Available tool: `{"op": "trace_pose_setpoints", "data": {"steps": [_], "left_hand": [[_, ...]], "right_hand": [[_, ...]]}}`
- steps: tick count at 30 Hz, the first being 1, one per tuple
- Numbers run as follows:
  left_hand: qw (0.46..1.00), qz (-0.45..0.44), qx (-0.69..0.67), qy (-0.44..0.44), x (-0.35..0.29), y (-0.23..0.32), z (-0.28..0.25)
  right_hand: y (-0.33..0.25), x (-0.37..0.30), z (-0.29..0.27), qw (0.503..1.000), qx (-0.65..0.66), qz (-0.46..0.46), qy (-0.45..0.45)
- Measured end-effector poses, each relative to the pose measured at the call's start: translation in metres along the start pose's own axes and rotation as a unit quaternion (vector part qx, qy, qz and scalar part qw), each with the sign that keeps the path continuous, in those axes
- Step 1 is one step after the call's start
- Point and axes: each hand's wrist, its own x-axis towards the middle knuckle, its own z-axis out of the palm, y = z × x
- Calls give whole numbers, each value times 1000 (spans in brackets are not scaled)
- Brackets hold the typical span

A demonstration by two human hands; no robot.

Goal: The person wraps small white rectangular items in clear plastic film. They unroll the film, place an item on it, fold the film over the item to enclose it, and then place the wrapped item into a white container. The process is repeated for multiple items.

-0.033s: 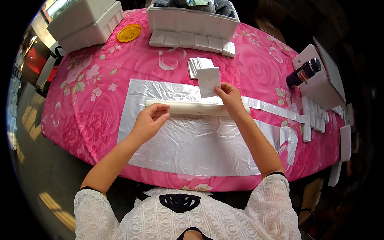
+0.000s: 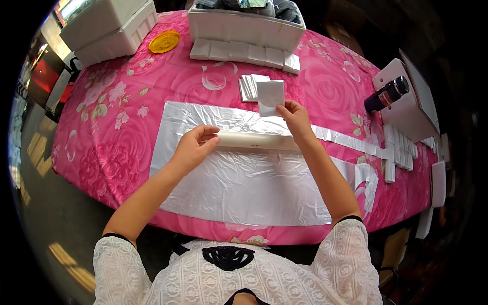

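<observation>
Between the thumb and fingers of my right hand (image 2: 296,121) is a flat, rectangular silver-white packet (image 2: 270,97), held up by its lower right corner. A small pile of similar packets (image 2: 248,88) lies just behind it. My left hand (image 2: 194,147) is over the left end of a long white roll (image 2: 254,141); its fingers are curved, with a gap to the thumb, and hold nothing I can see. Whether it touches the roll I cannot tell. The roll lies across a wide, wrinkled silver foil sheet (image 2: 244,188), and my right wrist covers its right end.
The pink flowered tablecloth (image 2: 112,152) carries a row of packets (image 2: 239,52) before a white foam box (image 2: 244,28). More foam boxes (image 2: 112,43) and a yellow plate (image 2: 164,41) stand far left. Foil strips (image 2: 351,141), more packets (image 2: 399,147) and a dark bottle (image 2: 384,95) are right.
My right hand has moved the packet slightly up and to the right. The left hand has shifted a little right, and its thumb and fingers are closer together.
</observation>
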Motion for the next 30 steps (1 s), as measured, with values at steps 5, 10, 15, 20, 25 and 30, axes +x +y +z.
{"op": "trace_pose_setpoints", "data": {"steps": [5, 10, 15, 20, 25, 30], "left_hand": [[996, -53, 27, 63, 109, -6, 32], [986, -88, 47, 133, 171, -1, 53], [982, -131, 20, 131, 209, -4, 63], [989, -62, 65, 119, 208, -2, 82], [977, 188, -73, 71, 128, 27, 89], [882, 445, 144, 51, 12, 23, 81]], "right_hand": [[22, 77, -20, 978, -191, 41, 76], [18, 94, -8, 913, -402, 66, 36], [19, 94, 1, 898, -435, 58, 19], [22, 90, 2, 952, -307, 0, 12], [-23, 33, 13, 988, 57, -44, -137], [-50, -90, 44, 984, -56, -118, -119]]}}
